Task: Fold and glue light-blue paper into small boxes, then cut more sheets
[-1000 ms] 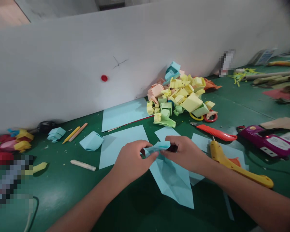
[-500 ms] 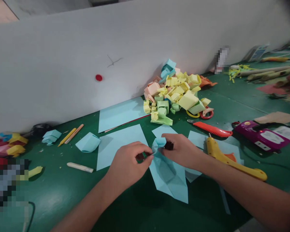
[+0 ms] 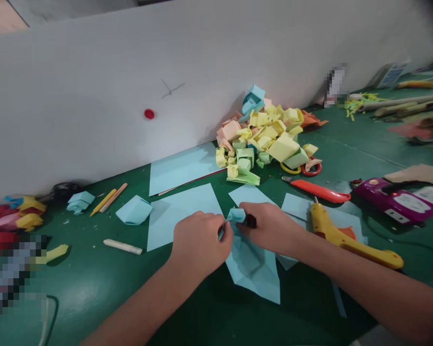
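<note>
Far to the left of the left hand lies a jumble of bright paper point(image 3: 25, 216). Nearer that hand, though well apart from it, are a small blue paper fold point(image 3: 80, 202), a yellow pencil point(image 3: 104, 203) and a tan stick point(image 3: 114, 197) side by side. A pale stick point(image 3: 122, 247) and a larger blue fold point(image 3: 134, 210) come next, and then a flat blue sheet point(image 3: 166, 222), which runs partly behind the left hand.

The left hand point(image 3: 201, 242) is curled, thumb against fingers, on the crumpled top of a blue paper point(image 3: 254, 269). This paper sits between the hands, its creased lower part spreading out below them. The right hand point(image 3: 269, 227) pinches the same folded top from its other side.

Beyond the hands rises a heap of folded paper point(image 3: 270, 137), mostly yellow. To the right of the right hand are scissors point(image 3: 312, 168), a red knife point(image 3: 321, 191), a yellow glue gun point(image 3: 337, 235) near the forearm, and, farther off, a purple machine point(image 3: 400, 199).
</note>
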The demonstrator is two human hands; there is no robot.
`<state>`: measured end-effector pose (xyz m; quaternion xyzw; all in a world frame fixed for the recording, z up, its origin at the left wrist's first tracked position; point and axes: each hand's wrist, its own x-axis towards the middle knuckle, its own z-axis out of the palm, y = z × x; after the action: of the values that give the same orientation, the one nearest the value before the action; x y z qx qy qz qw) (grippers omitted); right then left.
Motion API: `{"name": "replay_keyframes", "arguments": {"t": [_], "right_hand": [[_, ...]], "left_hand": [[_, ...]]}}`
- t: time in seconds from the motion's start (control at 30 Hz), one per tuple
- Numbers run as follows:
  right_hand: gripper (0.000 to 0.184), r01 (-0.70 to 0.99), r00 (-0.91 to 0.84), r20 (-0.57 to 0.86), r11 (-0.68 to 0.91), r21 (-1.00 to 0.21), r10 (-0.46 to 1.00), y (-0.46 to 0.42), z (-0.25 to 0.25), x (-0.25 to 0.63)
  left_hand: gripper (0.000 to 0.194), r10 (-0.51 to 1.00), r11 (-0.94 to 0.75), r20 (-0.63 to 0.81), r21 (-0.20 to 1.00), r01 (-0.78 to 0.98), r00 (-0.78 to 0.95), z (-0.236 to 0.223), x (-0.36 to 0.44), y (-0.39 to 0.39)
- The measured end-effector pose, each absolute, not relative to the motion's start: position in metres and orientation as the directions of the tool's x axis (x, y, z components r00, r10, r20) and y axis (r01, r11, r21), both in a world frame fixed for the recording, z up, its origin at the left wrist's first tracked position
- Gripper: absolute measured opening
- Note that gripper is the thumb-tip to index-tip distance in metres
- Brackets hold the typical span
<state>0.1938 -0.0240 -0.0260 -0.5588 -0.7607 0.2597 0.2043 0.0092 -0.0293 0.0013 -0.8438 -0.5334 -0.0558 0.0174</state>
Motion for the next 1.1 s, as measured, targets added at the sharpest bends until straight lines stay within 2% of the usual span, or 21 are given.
{"name": "replay_keyframes", "arguments": {"t": [0.13, 0.33, 0.43, 0.53, 0.63, 0.8, 0.87, 0.93, 1.0, 1.1], "right_hand": [[0.021, 0.766, -0.296, 0.029, 0.256, -0.590, 0.955, -0.024, -0.028, 0.193], [0.024, 0.756, -0.252, 0.011, 0.204, -0.623, 0.968, -0.025, -0.022, 0.194], [0.025, 0.748, -0.256, 0.007, 0.202, -0.632, 0.967, -0.024, -0.022, 0.196], [0.024, 0.741, -0.262, 0.028, 0.220, -0.634, 0.965, -0.022, -0.025, 0.198], [0.026, 0.742, -0.258, 0.058, 0.236, -0.628, 0.964, -0.020, -0.028, 0.199], [0.022, 0.744, -0.313, 0.047, 0.276, -0.609, 0.949, -0.020, -0.030, 0.198], [0.019, 0.738, -0.355, 0.024, 0.296, -0.607, 0.935, -0.020, -0.030, 0.198], [0.017, 0.724, -0.397, 0.015, 0.324, -0.609, 0.918, -0.020, -0.031, 0.197], [0.017, 0.711, -0.433, 0.025, 0.358, -0.604, 0.901, -0.020, -0.032, 0.197], [0.020, 0.700, -0.470, 0.040, 0.401, -0.591, 0.882, -0.020, -0.034, 0.198]], "left_hand": [[0.031, 0.880, -0.466, 0.128, 0.054, 0.883, 0.457, -0.002, 0.007, -0.019], [0.050, 0.933, -0.330, 0.013, 0.426, 0.842, 0.359, -0.001, 0.004, -0.018], [0.037, 0.912, -0.347, -0.008, 0.518, 0.782, 0.410, 0.001, 0.004, -0.024], [0.016, 0.877, -0.435, 0.048, 0.500, 0.749, 0.477, -0.001, 0.004, -0.031], [0.007, 0.857, -0.480, 0.070, 0.468, 0.742, 0.510, -0.006, 0.002, -0.033], [0.012, 0.848, -0.517, 0.059, 0.314, 0.797, 0.527, -0.011, 0.002, -0.029], [0.009, 0.871, -0.483, 0.052, 0.272, 0.832, 0.489, -0.011, 0.003, -0.027], [0.009, 0.911, -0.405, 0.042, 0.279, 0.871, 0.410, -0.011, 0.003, -0.025], [0.017, 0.938, -0.333, 0.015, 0.333, 0.882, 0.348, -0.010, 0.003, -0.022], [0.019, 0.917, -0.350, -0.033, 0.416, 0.839, 0.398, -0.012, 0.001, -0.016]]}}
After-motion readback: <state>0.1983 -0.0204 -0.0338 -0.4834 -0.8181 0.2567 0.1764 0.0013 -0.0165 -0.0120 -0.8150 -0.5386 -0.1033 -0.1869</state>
